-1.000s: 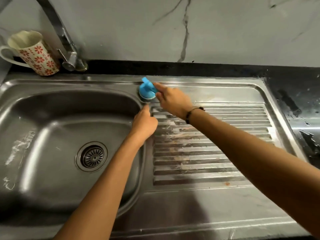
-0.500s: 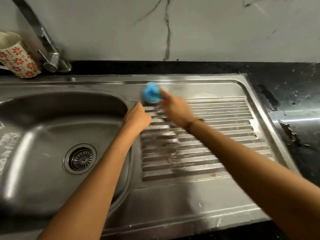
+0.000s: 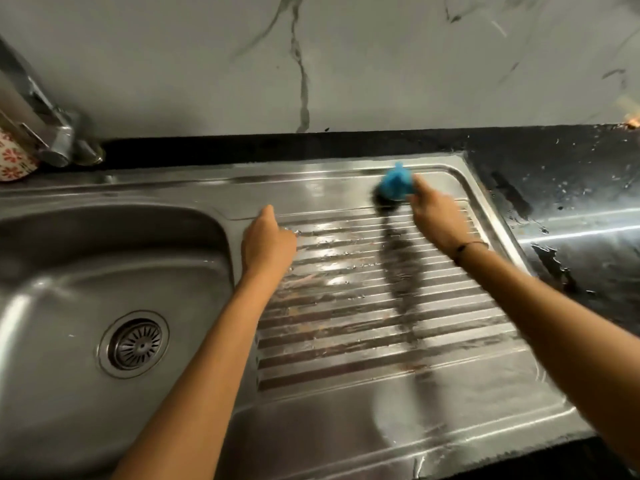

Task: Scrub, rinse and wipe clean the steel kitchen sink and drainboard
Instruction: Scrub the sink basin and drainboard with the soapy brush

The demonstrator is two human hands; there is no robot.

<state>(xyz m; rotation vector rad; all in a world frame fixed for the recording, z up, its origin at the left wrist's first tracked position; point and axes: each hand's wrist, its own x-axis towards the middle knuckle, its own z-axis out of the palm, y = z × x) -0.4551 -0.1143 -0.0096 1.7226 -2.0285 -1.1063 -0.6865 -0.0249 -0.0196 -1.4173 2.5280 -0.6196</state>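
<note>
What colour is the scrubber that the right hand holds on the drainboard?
The scrubber is bright blue, seen in the head view.

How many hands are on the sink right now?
2. The left hand rests at the drainboard's near-basin edge; the right hand holds a blue scrubber at its far right corner.
</note>
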